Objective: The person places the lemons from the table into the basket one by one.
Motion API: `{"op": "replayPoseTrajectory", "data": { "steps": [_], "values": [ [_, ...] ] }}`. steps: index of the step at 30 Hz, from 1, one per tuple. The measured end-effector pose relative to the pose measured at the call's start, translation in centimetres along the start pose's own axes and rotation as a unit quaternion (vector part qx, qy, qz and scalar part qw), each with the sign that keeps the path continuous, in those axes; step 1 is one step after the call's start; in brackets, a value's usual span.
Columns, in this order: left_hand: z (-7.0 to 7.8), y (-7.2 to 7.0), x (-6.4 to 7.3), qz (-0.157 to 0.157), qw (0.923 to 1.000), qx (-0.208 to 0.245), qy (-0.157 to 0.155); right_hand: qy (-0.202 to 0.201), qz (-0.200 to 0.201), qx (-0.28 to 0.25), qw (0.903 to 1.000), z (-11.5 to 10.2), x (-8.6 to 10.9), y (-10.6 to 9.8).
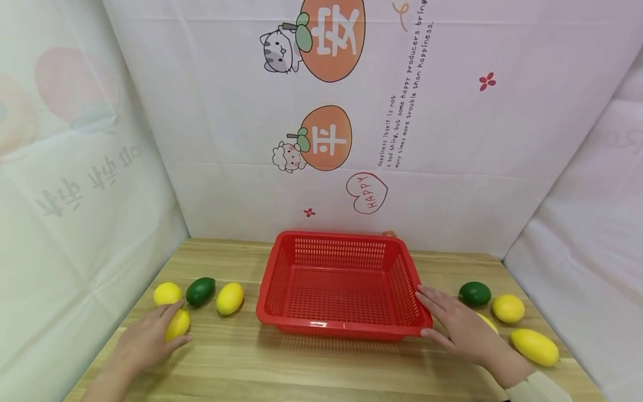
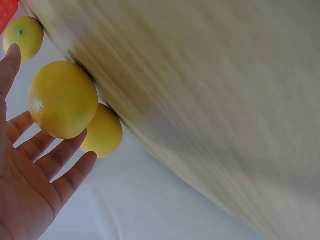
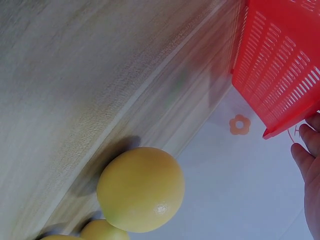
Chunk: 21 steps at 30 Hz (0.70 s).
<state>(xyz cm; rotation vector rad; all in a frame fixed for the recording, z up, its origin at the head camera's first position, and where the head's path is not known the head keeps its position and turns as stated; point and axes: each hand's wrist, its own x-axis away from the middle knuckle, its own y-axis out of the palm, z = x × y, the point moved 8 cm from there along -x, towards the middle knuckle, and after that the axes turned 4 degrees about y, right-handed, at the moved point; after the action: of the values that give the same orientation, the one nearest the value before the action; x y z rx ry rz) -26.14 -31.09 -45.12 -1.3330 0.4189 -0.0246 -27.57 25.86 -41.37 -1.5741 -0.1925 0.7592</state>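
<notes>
My left hand (image 1: 143,340) reaches around a yellow lemon (image 1: 178,325) on the left of the table. In the left wrist view its fingers are spread behind that lemon (image 2: 63,100), and the thumb stands apart on the other side. A red plastic basket (image 1: 301,324) with slotted walls sits mid-table, with nothing in it. My right hand (image 1: 462,326) lies along the basket's right side, fingers extended with their tips at the rim. A lemon (image 1: 488,322) is partly hidden behind this hand.
Left of the basket are two more lemons (image 1: 230,298) and a dark green oval fruit (image 1: 201,292). On the right stand another dark green fruit (image 1: 475,293), a round lemon (image 1: 508,309) and a longer yellow one (image 1: 534,347). White printed cloth (image 1: 226,184) encloses the wooden table (image 1: 251,368).
</notes>
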Motion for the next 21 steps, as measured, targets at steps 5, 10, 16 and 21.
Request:
{"op": "replayPoseTrajectory", "data": {
  "steps": [5,10,16,21],
  "values": [
    [-0.06,0.31,-0.15,-0.009,0.9999,-0.004,0.008,0.001,0.002,-0.001,1.0000,0.00,-0.02,0.01],
    [-0.11,0.55,-0.22,-0.018,0.9998,-0.002,0.009,0.003,0.000,-0.003,1.0000,0.02,-0.02,0.03],
    [-0.23,0.84,-0.27,-0.030,0.9995,-0.004,0.010,0.002,0.003,-0.004,1.0000,-0.03,0.01,-0.01],
    [-0.26,1.03,-0.37,-0.035,0.9992,-0.006,0.019,0.002,0.004,-0.001,1.0000,0.06,0.08,0.04]
  ]
}}
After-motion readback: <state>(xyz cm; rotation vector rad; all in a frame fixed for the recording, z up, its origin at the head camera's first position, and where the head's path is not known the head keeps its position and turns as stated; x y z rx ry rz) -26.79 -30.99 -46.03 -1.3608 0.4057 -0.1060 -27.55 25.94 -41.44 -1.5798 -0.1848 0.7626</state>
